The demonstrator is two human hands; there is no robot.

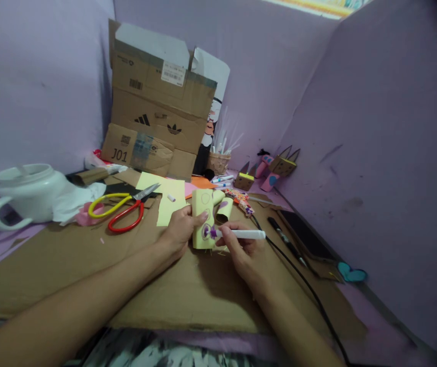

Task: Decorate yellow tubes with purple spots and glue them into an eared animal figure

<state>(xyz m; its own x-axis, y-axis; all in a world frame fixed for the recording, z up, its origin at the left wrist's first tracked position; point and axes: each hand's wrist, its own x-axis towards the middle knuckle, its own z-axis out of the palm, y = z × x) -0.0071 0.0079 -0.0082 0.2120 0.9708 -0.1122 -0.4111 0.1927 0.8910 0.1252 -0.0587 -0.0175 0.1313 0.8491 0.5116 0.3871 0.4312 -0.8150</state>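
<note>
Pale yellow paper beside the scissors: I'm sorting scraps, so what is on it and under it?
On the paper are a small white piece and the scissors' blade tips; anything under it is covered, so cannot be seen.

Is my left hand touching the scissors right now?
Apart. The head view shows it: yellow paper and bare cardboard lie visible between your left hand and the red handle of the scissors.
</note>
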